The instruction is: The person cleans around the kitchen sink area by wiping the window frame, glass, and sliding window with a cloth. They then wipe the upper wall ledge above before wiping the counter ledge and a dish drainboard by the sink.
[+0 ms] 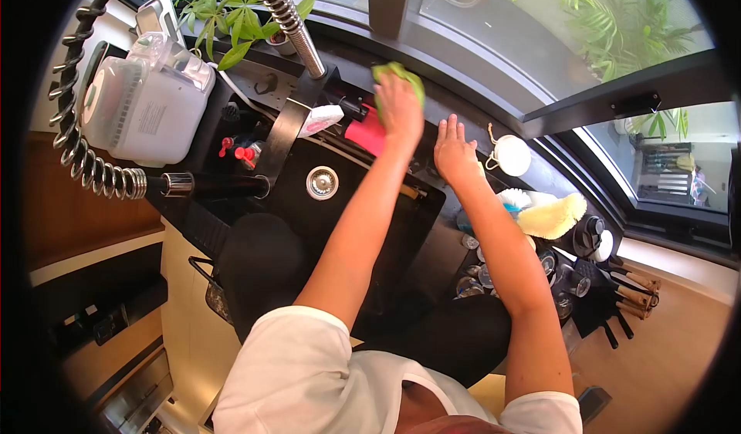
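A yellow-green cloth lies bunched on the dark ledge below the window. My left hand presses over it, fingers bent around its near side. Just below that wrist is a bright pink thing with a black pump-like top, partly covered by my forearm. My right hand rests with fingers stretched out and holds nothing visible, to the right of the cloth. A round white object with a cord loop stands beside its wrist. The black sink with its metal drain lies under my arms.
A coiled spring faucet rises at the back. A clear plastic container stands left. A fluffy yellow duster, several glass jars and wooden-handled knives stand right. Potted plants line the window.
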Demonstrator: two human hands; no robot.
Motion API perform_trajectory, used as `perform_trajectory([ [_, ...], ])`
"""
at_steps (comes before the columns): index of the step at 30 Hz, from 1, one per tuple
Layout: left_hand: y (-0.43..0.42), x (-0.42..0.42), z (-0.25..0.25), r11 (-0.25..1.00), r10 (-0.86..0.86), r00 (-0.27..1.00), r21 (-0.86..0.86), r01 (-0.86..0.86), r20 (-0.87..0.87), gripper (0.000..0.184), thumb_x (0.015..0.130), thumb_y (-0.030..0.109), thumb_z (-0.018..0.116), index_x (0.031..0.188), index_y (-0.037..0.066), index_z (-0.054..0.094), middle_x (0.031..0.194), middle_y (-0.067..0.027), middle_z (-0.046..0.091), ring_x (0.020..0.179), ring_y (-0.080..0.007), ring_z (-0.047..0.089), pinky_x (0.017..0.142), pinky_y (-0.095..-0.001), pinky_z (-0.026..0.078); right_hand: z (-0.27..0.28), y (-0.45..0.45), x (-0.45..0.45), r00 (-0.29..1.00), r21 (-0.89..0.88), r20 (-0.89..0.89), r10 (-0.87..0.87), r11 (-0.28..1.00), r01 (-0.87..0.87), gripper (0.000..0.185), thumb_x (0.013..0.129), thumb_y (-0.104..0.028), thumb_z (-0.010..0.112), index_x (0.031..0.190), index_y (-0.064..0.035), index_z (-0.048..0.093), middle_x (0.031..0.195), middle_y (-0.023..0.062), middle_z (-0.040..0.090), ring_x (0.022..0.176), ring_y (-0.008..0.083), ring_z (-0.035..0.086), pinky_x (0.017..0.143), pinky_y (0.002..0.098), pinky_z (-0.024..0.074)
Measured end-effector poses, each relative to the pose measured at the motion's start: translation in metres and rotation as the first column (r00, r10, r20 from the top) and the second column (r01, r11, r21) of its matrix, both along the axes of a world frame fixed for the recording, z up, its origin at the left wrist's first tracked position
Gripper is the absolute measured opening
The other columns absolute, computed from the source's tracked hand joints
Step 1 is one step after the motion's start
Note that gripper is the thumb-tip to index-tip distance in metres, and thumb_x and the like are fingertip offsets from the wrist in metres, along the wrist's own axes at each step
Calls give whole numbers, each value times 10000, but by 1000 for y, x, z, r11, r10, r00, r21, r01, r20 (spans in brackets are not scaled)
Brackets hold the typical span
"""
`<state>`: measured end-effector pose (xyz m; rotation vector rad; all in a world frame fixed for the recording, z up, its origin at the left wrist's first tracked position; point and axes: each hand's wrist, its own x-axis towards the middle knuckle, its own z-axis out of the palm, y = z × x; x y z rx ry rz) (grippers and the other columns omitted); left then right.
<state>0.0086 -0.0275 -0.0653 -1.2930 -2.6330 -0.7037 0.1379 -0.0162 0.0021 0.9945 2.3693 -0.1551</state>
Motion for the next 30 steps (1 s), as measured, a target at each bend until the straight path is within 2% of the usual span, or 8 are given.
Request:
perform_trajectory([
  [4, 26, -62, -15, 935, 348, 930, 116, -335, -115, 351, 872, 103, 459, 1157, -74, 562, 1279, -287, 485, 1287, -487, 357, 1085, -573, 262, -1, 1, 1, 1000, -16, -22, -6, 1000, 6, 604, 956, -145, 373, 1492, 15, 146, 1574, 200, 58, 1436, 364, 184, 1062, 583, 305],
  [7, 30, -54, -8, 966, 254, 967, 50, -253, -29, 340, 849, 89, 477, 1124, -85, 574, 1264, -291, 494, 1276, -488, 366, 1078, -579, 266, 2, 3, -2, 999, -43, -28, -22, 999, 21, 595, 958, -151, 355, 1491, 16, 150, 1573, 202, 64, 1437, 368, 177, 1063, 588, 298],
  [12, -3, 32, 5, 890, -444, 887, 177, 420, 128, 318, 760, 25, 576, 1068, -27, 639, 1238, -195, 548, 1287, -399, 399, 1080, -545, 300, -2, 2, 0, 1000, -23, -15, -6, 1000, 6, 589, 957, -178, 343, 1488, 15, 174, 1572, 203, 76, 1440, 371, 164, 1068, 587, 290],
  [14, -4, 27, 7, 836, -544, 825, 179, 519, 151, 310, 773, 60, 592, 1072, 10, 654, 1255, -168, 556, 1296, -359, 409, 1073, -525, 322, -6, 3, 9, 994, 36, -95, 57, 998, -54, 560, 952, -160, 355, 1458, 43, 230, 1548, 218, 161, 1389, 395, 277, 1039, 569, 352],
  [18, -5, -6, 8, 940, -339, 940, 52, 338, 29, 339, 818, 44, 516, 1132, 33, 642, 1293, -155, 543, 1291, -331, 424, 1060, -523, 337, 9, 8, 16, 995, 24, -101, 22, 1000, -19, 533, 948, -155, 356, 1436, 47, 283, 1532, 221, 224, 1353, 414, 349, 1028, 553, 377],
  [20, -2, -2, 12, 968, -247, 968, 56, 245, 51, 338, 852, 85, 482, 1149, 14, 629, 1290, -168, 536, 1298, -362, 409, 1085, -520, 302, -4, 21, 26, 980, 43, -65, -190, 980, 193, 541, 943, -179, 365, 1443, 16, 295, 1513, 263, 234, 1333, 431, 369, 1042, 515, 366],
  [28, 8, 74, 8, 796, -605, 792, 95, 598, 82, 309, 850, 202, 528, 1084, 37, 643, 1278, -182, 536, 1299, -381, 403, 1103, -512, 287, 1, 18, 29, 892, 1, 52, -449, 893, 450, 623, 946, -268, 390, 1470, 33, 238, 1543, 274, 120, 1407, 457, 175, 1090, 558, 209],
  [30, 13, 82, 9, 719, -694, 708, 92, 689, 127, 308, 848, 252, 544, 1064, 60, 652, 1270, -168, 544, 1297, -373, 407, 1101, -510, 287, 7, 16, 36, 917, 37, -5, -398, 917, 398, 541, 925, -237, 431, 1387, 42, 392, 1504, 303, 197, 1359, 474, 260, 1071, 546, 251],
])
